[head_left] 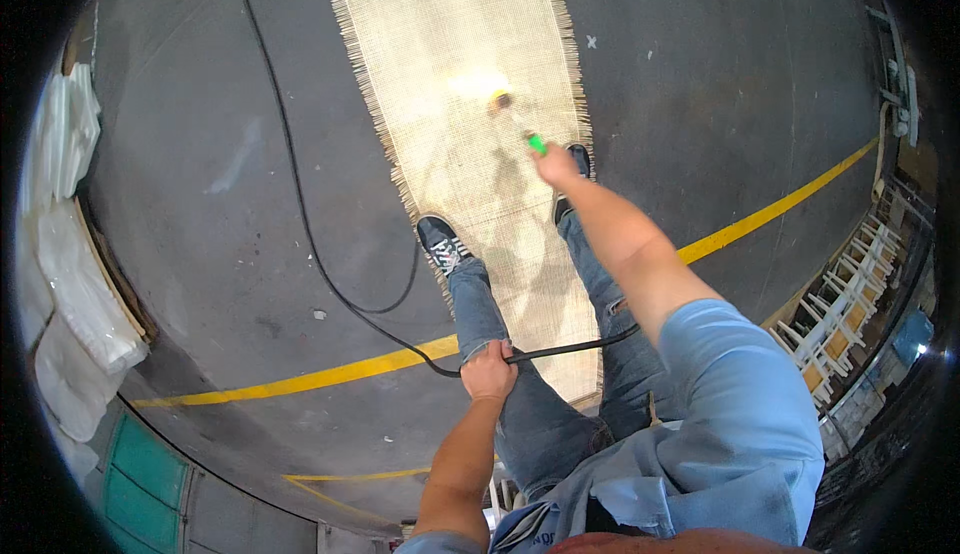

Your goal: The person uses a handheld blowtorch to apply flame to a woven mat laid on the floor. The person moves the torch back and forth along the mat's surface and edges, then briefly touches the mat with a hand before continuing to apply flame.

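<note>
A long woven mat [440,44] of pale straw colour with fringed edges lies on the floor under my feet. My right hand [556,166] grips a gas torch [537,142] by its green handle. Its thin neck runs forward to a round brownish-yellow head over the mat, and a bright yellow-white glow lies just ahead of that head. At my left knee, my left hand [488,371] is closed round a black hose [560,350]. The hose crosses my legs toward the right, where my arm and leg hide it.
The hose loops over the grey floor [230,284] on the left. Yellow lines [330,381] cross the floor. Plastic-wrapped white bundles [85,284] stand at the left edge. A rack of white slats [840,304] stands on the right. My shoes [440,239] straddle the mat's middle.
</note>
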Action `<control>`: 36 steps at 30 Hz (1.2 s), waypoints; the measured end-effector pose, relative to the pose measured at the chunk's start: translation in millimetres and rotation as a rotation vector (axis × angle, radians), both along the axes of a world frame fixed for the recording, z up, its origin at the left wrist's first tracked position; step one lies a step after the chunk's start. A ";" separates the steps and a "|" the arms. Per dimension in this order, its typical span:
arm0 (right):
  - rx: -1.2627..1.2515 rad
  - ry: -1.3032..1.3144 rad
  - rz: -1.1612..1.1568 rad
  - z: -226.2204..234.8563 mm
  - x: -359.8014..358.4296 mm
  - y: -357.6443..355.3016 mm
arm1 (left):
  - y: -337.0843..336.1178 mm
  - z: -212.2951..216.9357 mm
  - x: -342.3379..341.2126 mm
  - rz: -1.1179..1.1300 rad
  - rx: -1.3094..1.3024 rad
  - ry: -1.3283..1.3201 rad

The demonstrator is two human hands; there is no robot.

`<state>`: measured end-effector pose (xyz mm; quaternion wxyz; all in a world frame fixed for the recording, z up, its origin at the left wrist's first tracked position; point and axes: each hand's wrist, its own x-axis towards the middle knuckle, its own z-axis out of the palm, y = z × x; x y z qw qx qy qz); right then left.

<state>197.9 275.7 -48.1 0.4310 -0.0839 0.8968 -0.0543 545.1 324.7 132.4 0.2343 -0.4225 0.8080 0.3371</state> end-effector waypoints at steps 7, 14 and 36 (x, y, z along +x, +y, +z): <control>0.135 0.330 -0.195 37.3 -132.1 119.7 | 10.0 -1.9 -19.2 -0.061 0.024 -0.094; 0.174 0.416 -0.270 55.2 -161.2 131.4 | 11.0 -3.8 -21.3 -0.011 0.035 -0.085; -0.358 -0.472 0.199 36.1 144.9 -128.6 | -9.2 6.5 -0.2 0.060 0.005 -0.020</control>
